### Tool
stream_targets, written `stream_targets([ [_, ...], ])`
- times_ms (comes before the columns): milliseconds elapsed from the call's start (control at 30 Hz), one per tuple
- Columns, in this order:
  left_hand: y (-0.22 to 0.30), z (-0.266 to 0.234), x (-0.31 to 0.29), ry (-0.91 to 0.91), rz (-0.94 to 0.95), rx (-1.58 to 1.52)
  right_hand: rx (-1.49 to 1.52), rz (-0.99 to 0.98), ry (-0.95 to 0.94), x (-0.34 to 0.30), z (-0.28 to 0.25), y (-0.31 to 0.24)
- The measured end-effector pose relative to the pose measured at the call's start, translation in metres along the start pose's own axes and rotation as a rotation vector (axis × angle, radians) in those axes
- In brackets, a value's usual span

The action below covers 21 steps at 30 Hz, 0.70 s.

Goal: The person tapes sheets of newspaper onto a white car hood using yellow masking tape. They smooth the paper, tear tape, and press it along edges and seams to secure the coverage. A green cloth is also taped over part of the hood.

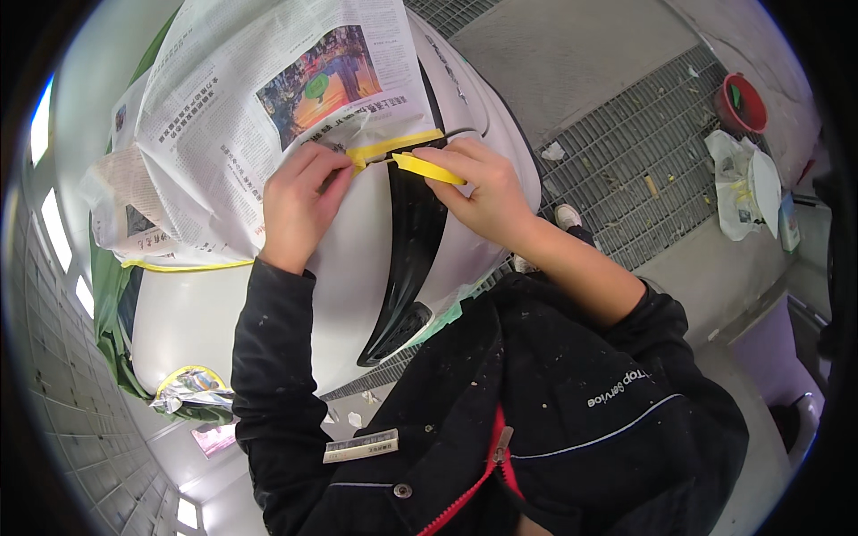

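A: Where's the tape?

B: The roll of yellow tape (432, 169) is in the right hand (487, 192), just above the upper end of the black trim (413, 246). Thumb and fingers close around it, and it shows nearly edge-on.

A: And the left hand (308, 192)?

B: Beside it, on the other side of the trim. Its fingers are bent, and the thumb and forefinger come together at the lower edge of the newspaper (214, 116), by the yellow strip (404, 143). I can't tell whether they pinch the tape or only press on it (the tips hide what is under them).

A: What does the strip lie on?

B: It runs along that edge of the newspaper, slanting up toward the right hand. The newspaper covers the upper part of the pale, curved panel (331, 330); a second yellow line (188, 266) follows its lower edge at the left.

A: Anything near the right hand?

B: A dark cord (469, 131) bends just above its fingers.

A: And farther off?

B: A green sheet (109, 313) hangs down the panel's left side. Well to the right, a red bowl (742, 103) stands by the floor grating (617, 147), with a crumpled white sheet (737, 183) near it.
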State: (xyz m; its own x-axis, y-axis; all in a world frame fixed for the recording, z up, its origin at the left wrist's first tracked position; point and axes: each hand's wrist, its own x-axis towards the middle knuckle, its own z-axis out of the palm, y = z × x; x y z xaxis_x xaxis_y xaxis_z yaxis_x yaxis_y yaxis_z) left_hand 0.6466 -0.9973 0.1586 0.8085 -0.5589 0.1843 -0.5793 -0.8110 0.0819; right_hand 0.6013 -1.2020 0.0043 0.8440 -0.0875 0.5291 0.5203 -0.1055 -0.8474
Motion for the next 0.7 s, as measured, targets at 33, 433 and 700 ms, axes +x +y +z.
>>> stream_targets([
  [33, 0.001, -0.001, 0.006, -0.003, 0.053, -0.017, 0.000, 0.014, -0.009, 0.000, 0.000, 0.003],
  [433, 0.027, -0.005, 0.031, -0.122, -0.389, -0.342, -0.056, -0.124, -0.012, 0.015, 0.018, 0.012],
  [700, 0.022, -0.012, 0.013, -0.289, -0.672, -0.877, -0.172, -0.389, 0.027, 0.033, 0.024, 0.009],
])
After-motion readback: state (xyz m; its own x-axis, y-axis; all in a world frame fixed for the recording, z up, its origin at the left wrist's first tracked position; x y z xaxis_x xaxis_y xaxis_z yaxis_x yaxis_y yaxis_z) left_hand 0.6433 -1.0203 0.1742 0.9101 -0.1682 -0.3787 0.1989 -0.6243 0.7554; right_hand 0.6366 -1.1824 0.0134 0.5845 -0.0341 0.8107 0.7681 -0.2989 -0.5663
